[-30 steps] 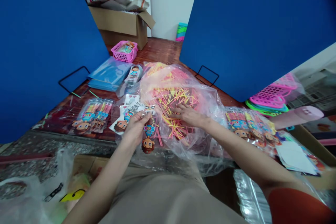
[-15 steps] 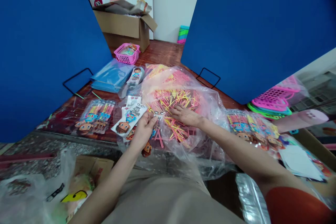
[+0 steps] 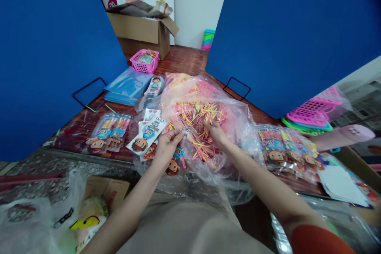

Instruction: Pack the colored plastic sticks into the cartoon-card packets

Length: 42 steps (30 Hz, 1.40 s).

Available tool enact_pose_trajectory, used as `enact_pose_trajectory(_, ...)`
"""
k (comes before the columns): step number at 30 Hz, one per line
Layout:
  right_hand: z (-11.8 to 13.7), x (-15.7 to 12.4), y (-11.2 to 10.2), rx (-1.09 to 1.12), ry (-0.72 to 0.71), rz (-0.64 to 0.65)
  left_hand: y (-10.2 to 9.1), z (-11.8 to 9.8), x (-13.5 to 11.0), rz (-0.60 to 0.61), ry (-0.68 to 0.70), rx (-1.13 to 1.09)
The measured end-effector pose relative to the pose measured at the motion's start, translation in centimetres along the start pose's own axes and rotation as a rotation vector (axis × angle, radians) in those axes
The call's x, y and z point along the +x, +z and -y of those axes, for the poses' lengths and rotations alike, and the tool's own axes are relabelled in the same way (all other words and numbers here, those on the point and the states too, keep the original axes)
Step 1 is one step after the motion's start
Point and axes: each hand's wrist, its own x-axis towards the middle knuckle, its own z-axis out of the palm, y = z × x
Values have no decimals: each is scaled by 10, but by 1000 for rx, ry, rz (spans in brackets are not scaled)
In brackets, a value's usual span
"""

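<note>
In the head view, my left hand (image 3: 168,145) is closed in a pinch on the top edge of a printed plastic pouch (image 3: 173,166) with a cartoon monkey face. Most of that pouch hangs below the fingers, partly hidden by the hand. My right hand (image 3: 216,134) reaches into a pile of thin pink and yellow sticks (image 3: 201,147), fingertips curled together on some of them. A large clear plastic bag (image 3: 238,115) surrounds the pile. Just left of my left hand lie more flat monkey-print pouches (image 3: 145,137).
Filled pouches lie at left (image 3: 108,131) and right (image 3: 275,143). Behind are blue plastic sheets (image 3: 127,87), a pink basket (image 3: 145,63) and an open carton (image 3: 139,29). Blue panels (image 3: 59,47) flank the wooden table (image 3: 190,57). Pink baskets (image 3: 315,111) stack at right.
My right hand has drawn right within the pile, its fingers going from spread flat to curled on sticks. My left hand has shifted slightly right with the pouch.
</note>
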Motion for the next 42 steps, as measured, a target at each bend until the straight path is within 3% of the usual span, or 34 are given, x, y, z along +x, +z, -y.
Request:
enact_pose_trajectory(5,-2,-8,0,-98,-171,-5,1,3,-1,-23,-47,-16)
enact_pose_trajectory(10,-7,-13,2,-182,-187,10,3,6,0,-24,-58,-42)
enact_pose_trajectory(17,-2,-23,15,-459,-398,138,2,13,0,6,-52,-67)
enact_pose_trajectory(22,-4,-23,22,-383,-364,60,0,11,0,-19,-64,-82)
enact_pose_trajectory(26,-4,-25,29,-328,-317,101,-2,8,1,-30,-47,-54)
enact_pose_trajectory(30,1,-29,36,-112,-213,54,-2,8,2,-65,-23,-56)
enact_pose_trajectory(36,0,-27,41,250,63,42,-2,7,1,-56,-10,-30)
enact_pose_trajectory(42,-4,-27,39,449,202,16,-1,11,0,-13,-41,-45)
